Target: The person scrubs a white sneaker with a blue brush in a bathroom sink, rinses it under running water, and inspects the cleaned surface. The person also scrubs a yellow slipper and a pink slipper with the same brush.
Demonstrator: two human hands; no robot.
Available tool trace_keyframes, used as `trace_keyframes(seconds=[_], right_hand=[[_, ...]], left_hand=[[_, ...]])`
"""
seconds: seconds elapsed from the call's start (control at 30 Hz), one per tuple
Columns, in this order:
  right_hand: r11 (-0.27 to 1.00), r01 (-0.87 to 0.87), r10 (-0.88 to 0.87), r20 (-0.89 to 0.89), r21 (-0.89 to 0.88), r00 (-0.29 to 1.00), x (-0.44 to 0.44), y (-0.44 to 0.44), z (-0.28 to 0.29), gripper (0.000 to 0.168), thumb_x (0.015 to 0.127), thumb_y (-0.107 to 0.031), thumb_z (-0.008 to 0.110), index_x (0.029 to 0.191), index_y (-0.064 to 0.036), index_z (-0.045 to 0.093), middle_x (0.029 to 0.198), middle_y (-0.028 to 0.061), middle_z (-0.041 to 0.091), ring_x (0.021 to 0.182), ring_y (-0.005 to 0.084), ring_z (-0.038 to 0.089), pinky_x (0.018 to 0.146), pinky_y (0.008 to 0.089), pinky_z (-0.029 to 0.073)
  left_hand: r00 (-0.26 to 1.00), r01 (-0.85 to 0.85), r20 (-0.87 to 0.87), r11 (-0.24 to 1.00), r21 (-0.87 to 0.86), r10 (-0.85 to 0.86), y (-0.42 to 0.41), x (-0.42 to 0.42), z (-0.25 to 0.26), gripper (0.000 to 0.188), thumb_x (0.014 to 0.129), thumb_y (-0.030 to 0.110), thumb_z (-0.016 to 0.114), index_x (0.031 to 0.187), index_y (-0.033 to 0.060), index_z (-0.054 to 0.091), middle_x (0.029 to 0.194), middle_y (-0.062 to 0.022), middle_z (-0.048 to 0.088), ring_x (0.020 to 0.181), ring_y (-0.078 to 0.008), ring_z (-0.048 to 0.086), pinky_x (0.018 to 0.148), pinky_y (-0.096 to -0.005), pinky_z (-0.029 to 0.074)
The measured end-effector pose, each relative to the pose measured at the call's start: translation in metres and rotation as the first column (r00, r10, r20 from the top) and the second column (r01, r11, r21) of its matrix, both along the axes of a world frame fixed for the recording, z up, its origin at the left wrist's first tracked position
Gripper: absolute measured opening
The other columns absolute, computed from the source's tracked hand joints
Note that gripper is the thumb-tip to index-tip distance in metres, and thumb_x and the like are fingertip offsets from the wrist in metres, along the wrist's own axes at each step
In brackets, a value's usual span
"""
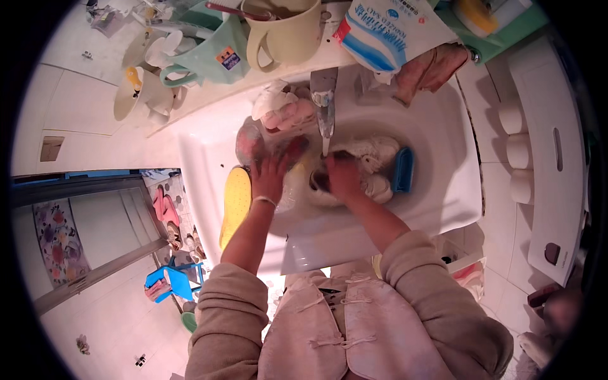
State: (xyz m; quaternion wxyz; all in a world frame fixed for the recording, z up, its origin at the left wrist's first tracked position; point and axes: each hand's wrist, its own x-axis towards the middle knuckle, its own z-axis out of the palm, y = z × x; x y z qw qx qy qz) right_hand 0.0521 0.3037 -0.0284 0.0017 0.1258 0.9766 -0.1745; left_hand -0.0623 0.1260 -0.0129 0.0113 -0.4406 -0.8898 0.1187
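In the white washbasin [446, 190], a pair of white lace-up shoes [377, 152] lies in cloudy water beneath the faucet [325, 102]. My right hand [343, 176] reaches down to the openings of the shoes, and its fingertips are hidden. My left hand [268, 173] lies palm down with fingers apart, touching wet grey-and-red pieces [249, 142] whose kind is unclear. A yellow perforated insole [235, 204] leans along the basin's left side, beside my left wrist. At the right end of the shoes sits a blue brush or block [403, 169].
Crumpled pale cloth or mesh [282, 107] sits behind the basin's left part. The ledge holds a beige mug [285, 35], a green cup [213, 52], a salt bag [389, 33] and a reddish cloth [432, 71]. A blue stool [175, 282] stands on the floor at left.
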Motion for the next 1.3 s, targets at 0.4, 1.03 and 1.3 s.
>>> trace_keyframes(seconds=[0.4, 1.03, 1.3], right_hand=[[0.928, -0.132, 0.077, -0.166, -0.349, 0.983, -0.012, 0.012, 0.026, 0.020, 0.069, -0.007, 0.057, 0.088, -0.008, 0.053, 0.088, 0.0134, 0.057, 0.085, 0.0318, 0.055, 0.073, 0.0399, 0.042], [-0.208, -0.318, -0.867, 0.024, -0.925, 0.498, 0.099, 0.105, 0.054, 0.022, 0.088, -0.026, 0.040, 0.101, -0.011, 0.049, 0.107, 0.0069, 0.053, 0.100, 0.0211, 0.050, 0.089, 0.0362, 0.039], [-0.329, -0.300, -0.794, 0.091, -0.895, 0.601, 0.121, 0.110, 0.016, 0.035, 0.091, -0.029, 0.035, 0.119, -0.010, 0.041, 0.119, 0.0082, 0.048, 0.110, 0.0208, 0.046, 0.095, 0.0353, 0.037]], left_hand=[[0.836, -0.431, 0.468, 0.869, 0.241, 0.285, -0.015, -0.007, 0.076, 0.085, 0.068, 0.014, 0.063, 0.138, 0.0212, 0.016, 0.092, -0.0165, 0.054, 0.087, -0.0348, 0.054, 0.074, -0.0460, 0.044], [0.104, -0.975, 0.988, 0.183, 0.123, -0.110, -0.028, 0.004, 0.003, 0.028, 0.062, 0.004, 0.071, 0.088, -0.0013, 0.061, 0.082, -0.0074, 0.062, 0.072, -0.0173, 0.060, 0.066, -0.0297, 0.050], [-0.096, -0.995, 0.886, 0.052, -0.081, -0.455, 0.071, 0.050, -0.119, 0.031, 0.072, 0.008, 0.067, 0.101, 0.0061, 0.055, 0.087, -0.0058, 0.060, 0.077, -0.0205, 0.059, 0.069, -0.0341, 0.050]])
